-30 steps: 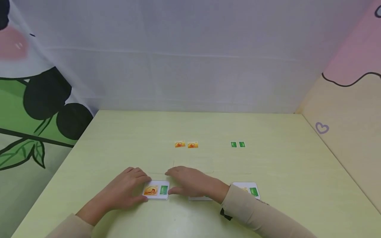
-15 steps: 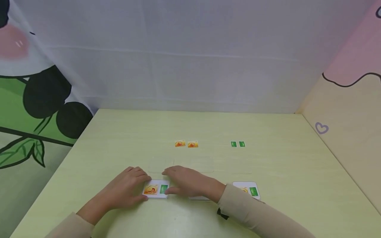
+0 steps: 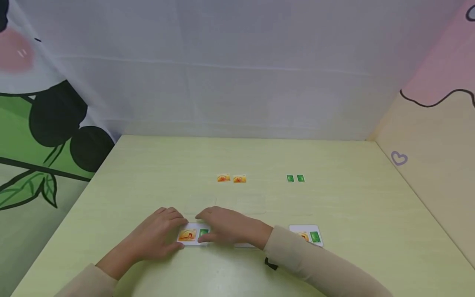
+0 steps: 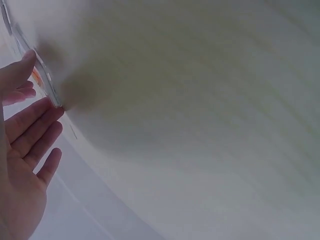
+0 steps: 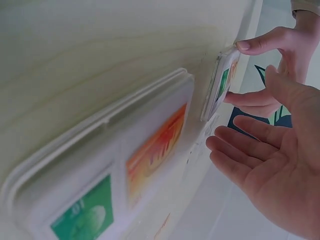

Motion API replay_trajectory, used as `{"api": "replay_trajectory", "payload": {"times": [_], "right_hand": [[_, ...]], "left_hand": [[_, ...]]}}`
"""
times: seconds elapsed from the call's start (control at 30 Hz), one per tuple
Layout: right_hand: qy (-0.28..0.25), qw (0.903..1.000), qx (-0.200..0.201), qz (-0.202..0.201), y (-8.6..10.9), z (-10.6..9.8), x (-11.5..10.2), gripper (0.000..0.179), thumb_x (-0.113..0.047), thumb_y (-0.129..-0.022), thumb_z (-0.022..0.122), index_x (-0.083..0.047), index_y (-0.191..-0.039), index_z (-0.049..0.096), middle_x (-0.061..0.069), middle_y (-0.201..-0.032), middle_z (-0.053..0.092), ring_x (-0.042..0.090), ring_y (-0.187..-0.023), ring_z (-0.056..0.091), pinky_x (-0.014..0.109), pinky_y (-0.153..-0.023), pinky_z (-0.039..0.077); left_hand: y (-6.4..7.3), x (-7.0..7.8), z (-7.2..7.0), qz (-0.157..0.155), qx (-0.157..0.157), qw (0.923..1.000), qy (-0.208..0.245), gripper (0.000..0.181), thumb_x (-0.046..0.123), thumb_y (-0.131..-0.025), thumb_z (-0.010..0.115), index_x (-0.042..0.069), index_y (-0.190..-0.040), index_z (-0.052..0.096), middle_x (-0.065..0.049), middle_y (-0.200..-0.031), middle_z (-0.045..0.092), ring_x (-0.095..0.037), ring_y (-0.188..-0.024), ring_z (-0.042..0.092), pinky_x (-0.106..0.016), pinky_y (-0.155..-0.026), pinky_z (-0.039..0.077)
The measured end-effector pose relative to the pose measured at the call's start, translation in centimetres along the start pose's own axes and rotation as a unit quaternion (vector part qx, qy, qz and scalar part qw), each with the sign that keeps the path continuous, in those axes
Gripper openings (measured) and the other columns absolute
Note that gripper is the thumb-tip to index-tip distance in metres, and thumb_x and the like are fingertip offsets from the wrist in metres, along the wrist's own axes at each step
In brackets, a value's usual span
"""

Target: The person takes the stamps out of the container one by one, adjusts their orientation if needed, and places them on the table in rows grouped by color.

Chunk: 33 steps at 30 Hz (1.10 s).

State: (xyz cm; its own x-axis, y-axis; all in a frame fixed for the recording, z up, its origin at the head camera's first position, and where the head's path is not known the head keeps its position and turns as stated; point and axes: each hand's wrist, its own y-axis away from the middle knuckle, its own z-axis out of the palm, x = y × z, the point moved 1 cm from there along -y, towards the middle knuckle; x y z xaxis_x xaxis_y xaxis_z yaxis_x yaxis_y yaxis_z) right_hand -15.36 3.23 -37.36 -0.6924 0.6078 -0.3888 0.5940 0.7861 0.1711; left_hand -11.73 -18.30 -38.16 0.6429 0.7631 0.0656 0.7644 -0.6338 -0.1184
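Observation:
A flat clear case with a white card (image 3: 188, 243), printed with an orange picture and a green one, lies on the table. My left hand (image 3: 156, 235) holds its left end, thumb at the near corner and fingers at the far corner; the left wrist view shows the thumb (image 4: 26, 64) on the edge. My right hand (image 3: 226, 226) reaches over the right end of that case, fingers fairly straight and thumb overlapping the green picture. In the right wrist view, nothing is in the right palm (image 5: 280, 170). A second such case (image 5: 120, 145) lies below the right wrist, mostly hidden in the head view.
A third case (image 3: 314, 237) lies at the right, partly behind the right sleeve (image 3: 315, 262). Farther back are two orange cutouts (image 3: 239, 178) and two green ones (image 3: 301, 178). Faint clear sheets (image 3: 250, 204) lie between. A cloth wall (image 3: 241, 99) closes off the table's back.
My right hand has slid slightly left, so its thumb now overlaps the green picture on the left case. My left hand stays at the same end.

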Motion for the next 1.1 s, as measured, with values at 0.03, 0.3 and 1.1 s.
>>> {"api": "replay_trajectory", "payload": {"times": [0.03,0.3,1.1], "right_hand": [[0.000,1.0000,-0.002,0.001,-0.1,0.0,-0.1,0.059,-0.048,-0.091,0.060,-0.014,-0.137,0.050,-0.002,-0.138,0.055,0.011,-0.128,0.051,0.025,-0.105,0.041],[0.026,0.9996,-0.006,-0.005,-0.8,-0.3,-0.8,0.052,-0.045,-0.092,0.060,-0.013,-0.133,0.055,-0.002,-0.131,0.060,0.008,-0.116,0.055,0.021,-0.098,0.044],[0.106,0.9936,0.003,-0.040,-2.2,0.3,-1.4,0.033,-0.044,-0.090,0.063,-0.014,-0.101,0.068,-0.007,-0.085,0.056,0.005,-0.074,0.044,0.016,-0.065,0.035]], "left_hand": [[0.0,0.0,0.0,0.003,0.004,1.0000,-0.001,0.042,0.035,-0.071,0.079,0.011,-0.103,0.069,0.005,-0.099,0.068,-0.014,-0.097,0.058,-0.039,-0.089,0.046],[-0.1,-0.2,-0.1,0.012,0.014,0.9998,-0.006,0.041,0.035,-0.071,0.079,0.010,-0.102,0.069,0.005,-0.098,0.068,-0.013,-0.095,0.058,-0.037,-0.087,0.046],[0.0,-0.1,0.2,0.021,0.032,0.9993,0.000,0.040,0.033,-0.069,0.080,0.011,-0.101,0.069,0.007,-0.095,0.067,-0.012,-0.094,0.058,-0.036,-0.086,0.046]]}}
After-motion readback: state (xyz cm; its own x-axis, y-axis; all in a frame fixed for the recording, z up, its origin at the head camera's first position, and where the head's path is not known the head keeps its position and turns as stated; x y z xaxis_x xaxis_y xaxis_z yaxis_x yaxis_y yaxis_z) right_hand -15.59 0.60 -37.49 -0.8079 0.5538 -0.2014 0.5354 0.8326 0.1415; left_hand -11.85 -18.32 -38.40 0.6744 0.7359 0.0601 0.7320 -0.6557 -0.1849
